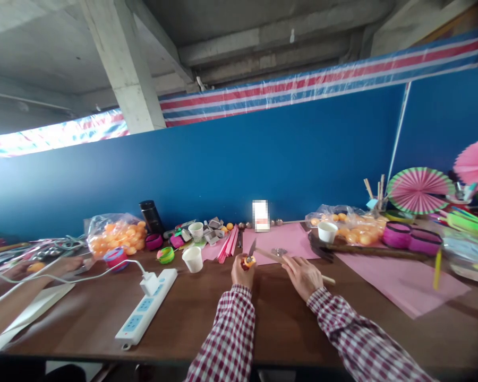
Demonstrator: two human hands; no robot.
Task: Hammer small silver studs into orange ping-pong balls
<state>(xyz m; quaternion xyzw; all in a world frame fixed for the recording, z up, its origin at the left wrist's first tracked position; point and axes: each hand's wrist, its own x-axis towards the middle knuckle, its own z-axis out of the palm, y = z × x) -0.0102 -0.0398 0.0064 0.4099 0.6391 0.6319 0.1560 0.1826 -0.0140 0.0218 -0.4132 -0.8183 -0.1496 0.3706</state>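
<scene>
My left hand [242, 272] is closed around a small orange ball [248, 261]. A dark, pointed metal blade [253, 246] sticks up from the ball; how the two are joined is too small to tell. My right hand [303, 277] grips a pale wooden stick [329, 279], whose far end slants toward the left hand and the blade. Just beyond both hands, a pink sheet [296, 234] carries a small heap of shiny metal bits [279, 251].
A hammer [321, 247] and white cup [327, 232] stand right; another cup [193, 260] and a power strip [146, 307] lie left. Bags of orange balls [117, 235] flank the table. Another person's arm [30, 294] reaches in from the left. A blue partition [239, 164] closes the back.
</scene>
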